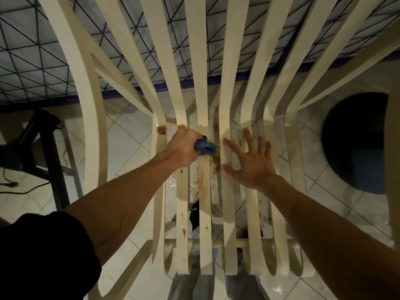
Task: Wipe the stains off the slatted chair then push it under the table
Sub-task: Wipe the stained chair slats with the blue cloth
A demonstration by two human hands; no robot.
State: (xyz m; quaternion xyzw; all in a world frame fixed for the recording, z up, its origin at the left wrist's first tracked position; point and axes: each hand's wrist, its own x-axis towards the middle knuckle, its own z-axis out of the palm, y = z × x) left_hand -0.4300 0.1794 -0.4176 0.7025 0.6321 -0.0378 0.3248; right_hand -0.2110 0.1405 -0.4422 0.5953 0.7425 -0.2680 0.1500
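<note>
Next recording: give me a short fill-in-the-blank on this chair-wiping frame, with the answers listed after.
1. The left hand grips a bunched ____ cloth.
2. The right hand holds ____ and lies with spread fingers on the slatted chair.
3. The stains on the chair are ____ in colour.

Missing words: blue; nothing; brown.

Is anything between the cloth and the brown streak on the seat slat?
Nothing visible. The left hand grips the blue cloth right beside the brown streak on the slatted chair; the right hand is spread over slats to the right.
</note>
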